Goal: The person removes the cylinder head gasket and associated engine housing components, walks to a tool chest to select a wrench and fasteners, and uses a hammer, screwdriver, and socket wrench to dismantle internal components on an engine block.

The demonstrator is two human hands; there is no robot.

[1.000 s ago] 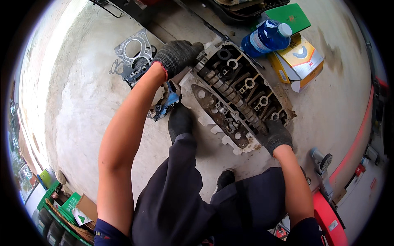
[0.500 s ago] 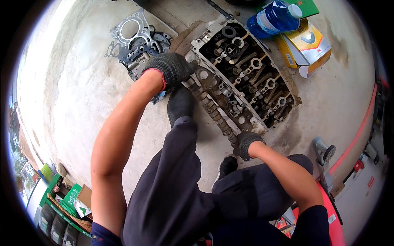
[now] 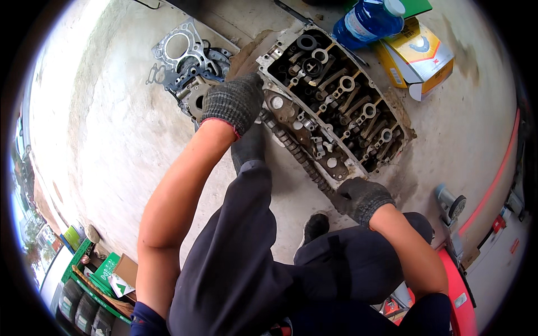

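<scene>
Grey cast metal, oily and dark inside, makes up the engine head (image 3: 336, 106) lying on the concrete floor (image 3: 112, 145) straight ahead of the person's knees. Its long axis runs on a slant, from upper left, far from the person, down to lower right, close by. A ribbed shaft (image 3: 294, 150) lies along its near long side, parallel to that axis.

One hand sits at each end of that near side. The left hand (image 3: 232, 101), in a dark knit glove, is curled over the far left corner of the engine head, where the shaft begins. The right hand (image 3: 358, 199), gloved the same, is closed around the near lower end, at the shaft's tip and the corner of the casting; whether it grips the shaft or only the edge cannot be told. The right hand is nearer the body, the left reaches farther out.

Just behind the left hand lie a thin metal gasket (image 3: 182, 47) and a heap of small parts (image 3: 196, 89), almost touching that corner. Beyond the far long side sit a blue bottle (image 3: 367, 22) and a yellow carton (image 3: 417, 56), near but apart. Bare floor opens to the left and to the right of the near end; a grey fitting (image 3: 451, 204) stands well off to the right.
</scene>
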